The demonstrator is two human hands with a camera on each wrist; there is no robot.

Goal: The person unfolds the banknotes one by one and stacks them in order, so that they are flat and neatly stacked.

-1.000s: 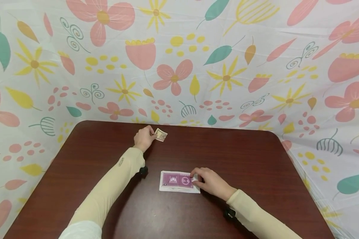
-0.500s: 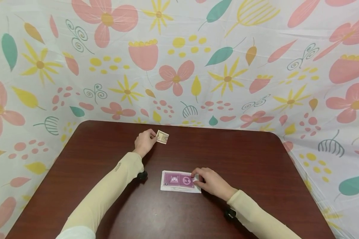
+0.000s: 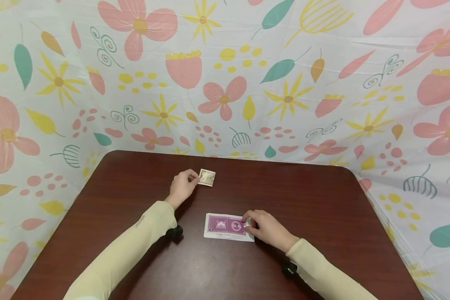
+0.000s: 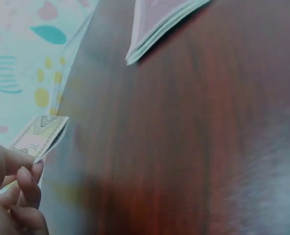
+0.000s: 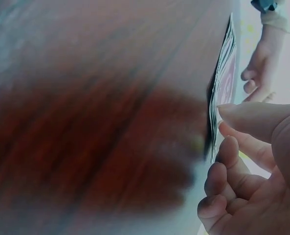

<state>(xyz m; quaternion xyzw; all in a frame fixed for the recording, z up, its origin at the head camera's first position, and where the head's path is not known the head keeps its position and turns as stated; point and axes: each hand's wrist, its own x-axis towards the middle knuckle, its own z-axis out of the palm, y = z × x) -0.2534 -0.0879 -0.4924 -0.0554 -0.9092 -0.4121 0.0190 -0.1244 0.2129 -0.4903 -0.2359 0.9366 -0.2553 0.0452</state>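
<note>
A small folded banknote (image 3: 207, 177) is pinched between the thumb and fingers of my left hand (image 3: 182, 188), near the far edge of the table. In the left wrist view the same folded banknote (image 4: 44, 132) shows a pale printed face and slightly parted layers. Closer to me lies a stack of banknotes (image 3: 221, 226), a purple note on top and white margins around it. My right hand (image 3: 271, 230) rests its thumb and index fingertips on the right end of that stack, the two tips apart. From the right wrist, the stack (image 5: 217, 103) shows edge-on.
The dark brown table (image 3: 292, 187) runs back to a flower-patterned cloth (image 3: 217, 137) that hangs behind it and at the sides. A dark wrist device (image 3: 174, 231) sits under the left sleeve, and another device (image 3: 289, 268) under the right one.
My left hand, with the folded banknote, has come slightly nearer to me. My right hand stays on the stack. The head view has shifted a little.
</note>
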